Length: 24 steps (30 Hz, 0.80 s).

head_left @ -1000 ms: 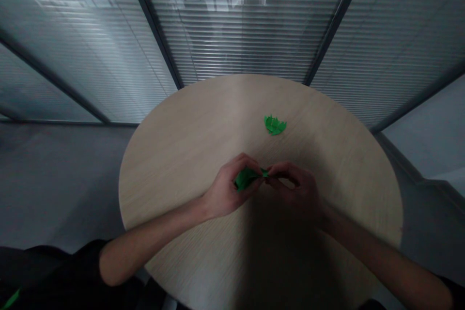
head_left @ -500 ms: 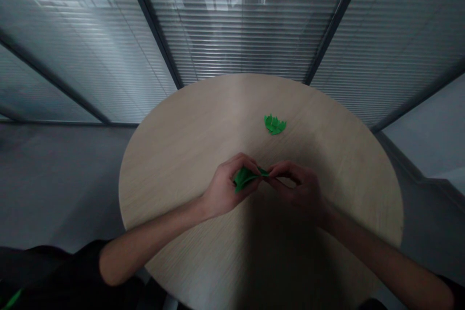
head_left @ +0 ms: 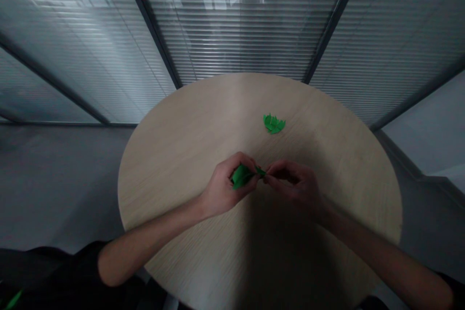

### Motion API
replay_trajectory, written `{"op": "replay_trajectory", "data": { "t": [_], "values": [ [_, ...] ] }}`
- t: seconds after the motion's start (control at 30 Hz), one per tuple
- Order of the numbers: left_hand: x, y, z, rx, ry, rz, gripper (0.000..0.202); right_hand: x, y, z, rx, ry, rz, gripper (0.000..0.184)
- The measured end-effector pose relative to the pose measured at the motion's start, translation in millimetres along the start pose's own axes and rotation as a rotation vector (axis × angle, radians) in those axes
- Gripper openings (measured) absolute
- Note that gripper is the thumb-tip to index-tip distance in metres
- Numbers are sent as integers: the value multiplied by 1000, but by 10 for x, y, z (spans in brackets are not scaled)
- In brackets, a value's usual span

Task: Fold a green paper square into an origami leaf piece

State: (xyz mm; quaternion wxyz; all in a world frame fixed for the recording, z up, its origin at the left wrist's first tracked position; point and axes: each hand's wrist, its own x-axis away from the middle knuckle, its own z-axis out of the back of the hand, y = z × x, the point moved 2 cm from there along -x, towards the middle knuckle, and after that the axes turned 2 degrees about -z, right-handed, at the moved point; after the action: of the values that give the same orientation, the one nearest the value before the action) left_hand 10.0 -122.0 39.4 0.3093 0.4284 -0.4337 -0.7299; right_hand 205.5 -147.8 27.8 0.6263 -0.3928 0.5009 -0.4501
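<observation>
Both hands meet over the middle of a round wooden table [head_left: 174, 155]. My left hand [head_left: 223, 186] is curled around a small folded piece of green paper [head_left: 242, 175], fingers wrapped over its top. My right hand [head_left: 296, 186] pinches the right tip of the same green paper between thumb and fingertips. Farther back on the table lies a second small green folded paper piece [head_left: 273, 123] with jagged points, apart from both hands.
Glass walls with horizontal blinds and dark frames [head_left: 152, 29] stand behind the table. Grey floor [head_left: 58, 179] surrounds it on the left and right. The table's rim curves close to my body at the bottom.
Both hands and the green paper have shifted very slightly left and up; the grip looks unchanged. The far green piece has stayed where it was.
</observation>
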Motion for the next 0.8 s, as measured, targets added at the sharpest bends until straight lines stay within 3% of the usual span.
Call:
{"op": "replay_trajectory", "data": {
  "t": [0.27, 0.43, 0.8],
  "values": [
    [-5, -5, 9, -33, -1, -43, 10, -21, 33, 34, -15, -52, -33, 17],
    [-12, 5, 22, -36, 14, -53, 9, -12, 10, 42, -37, -19, -24, 16],
    [-18, 17, 14, -18, 0, -34, 12, -8, -13, 16, 0, -17, 53, 11]
  ]
}}
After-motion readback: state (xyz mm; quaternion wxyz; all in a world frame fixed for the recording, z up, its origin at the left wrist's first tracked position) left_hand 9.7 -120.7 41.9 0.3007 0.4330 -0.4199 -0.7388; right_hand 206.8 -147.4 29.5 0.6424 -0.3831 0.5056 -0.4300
